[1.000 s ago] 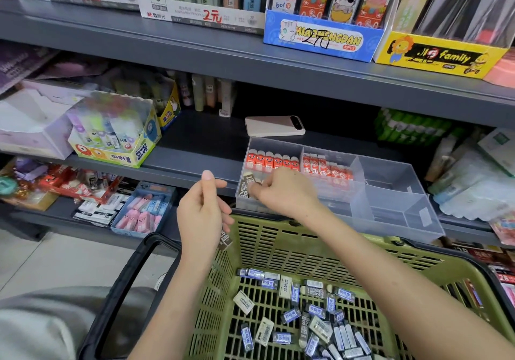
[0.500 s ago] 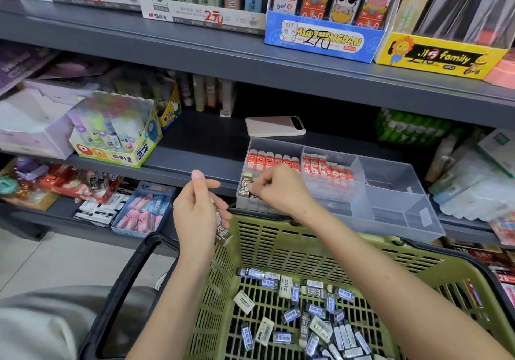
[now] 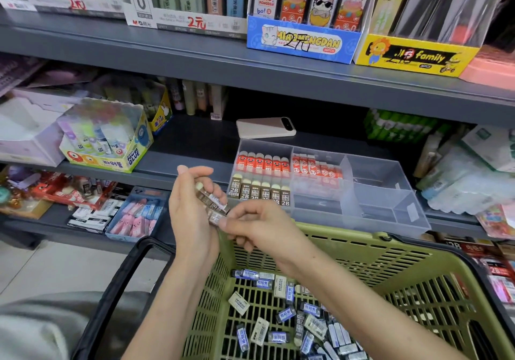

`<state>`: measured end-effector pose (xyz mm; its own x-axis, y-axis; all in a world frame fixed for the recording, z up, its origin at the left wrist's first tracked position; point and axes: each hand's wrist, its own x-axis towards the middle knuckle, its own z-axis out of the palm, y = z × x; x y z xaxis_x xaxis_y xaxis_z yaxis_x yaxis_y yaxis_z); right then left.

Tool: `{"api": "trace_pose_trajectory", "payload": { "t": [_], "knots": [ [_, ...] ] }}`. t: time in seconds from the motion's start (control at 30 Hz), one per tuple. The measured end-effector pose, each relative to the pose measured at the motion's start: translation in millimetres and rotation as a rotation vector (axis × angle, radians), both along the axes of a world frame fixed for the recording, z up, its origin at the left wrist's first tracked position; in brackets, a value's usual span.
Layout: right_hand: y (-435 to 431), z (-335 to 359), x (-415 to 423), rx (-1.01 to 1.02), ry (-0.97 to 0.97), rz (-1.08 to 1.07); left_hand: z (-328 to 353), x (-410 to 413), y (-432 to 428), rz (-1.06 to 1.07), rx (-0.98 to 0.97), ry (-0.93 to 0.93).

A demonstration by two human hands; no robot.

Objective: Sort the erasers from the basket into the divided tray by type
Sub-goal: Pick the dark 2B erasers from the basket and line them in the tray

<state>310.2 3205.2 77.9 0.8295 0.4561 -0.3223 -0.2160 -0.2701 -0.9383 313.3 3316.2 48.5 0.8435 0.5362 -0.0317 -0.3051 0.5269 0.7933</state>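
Hovering above the basket's [image 3: 362,241] far left rim, just before the tray's [image 3: 390,220] front edge, brown-sleeved erasers [image 3: 211,199] were gripped in the left hand [image 3: 192,209], one being pinched by the right hand [image 3: 262,228]. Red erasers [image 3: 262,163] and 2B erasers [image 3: 259,192] were lined in the tray's left compartment; loose erasers [image 3: 284,315] lay in the basket.

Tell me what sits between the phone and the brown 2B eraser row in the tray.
Head view: the row of red erasers, sharing the tray compartment with the 2B row.
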Motion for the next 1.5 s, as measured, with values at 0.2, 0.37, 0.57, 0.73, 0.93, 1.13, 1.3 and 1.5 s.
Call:
{"api": "trace_pose_trajectory", "payload": {
  "t": [0.2,0.37,0.57,0.73,0.93,1.13,1.3,1.5],
  "knots": [
    [-27,11,28,0.068,-0.017,-0.229,-3,7,19,-0.055,-0.017,-0.033],
    [-22,2,57,-0.421,-0.369,-0.324,-5,8,24,-0.082,0.032,0.001],
    [0,-9,69,-0.728,-0.506,-0.291,-7,6,22,-0.103,0.096,0.083],
    [5,-11,70,-0.873,-0.539,-0.199,-9,6,23,-0.122,0.125,0.087],
    [5,-11,74,-0.842,-0.483,-0.158,-6,7,27,-0.132,0.132,0.101],
    [2,-12,71,-0.678,-0.392,-0.136,-5,7,29,-0.135,0.240,0.113],
    [-7,-1,57,-0.441,-0.580,-0.149,0,9,31,-0.229,0.337,0.078],
    [-14,12,47,0.057,-0.271,0.000,10,18,27,-0.394,0.615,0.042]
  ]
}}
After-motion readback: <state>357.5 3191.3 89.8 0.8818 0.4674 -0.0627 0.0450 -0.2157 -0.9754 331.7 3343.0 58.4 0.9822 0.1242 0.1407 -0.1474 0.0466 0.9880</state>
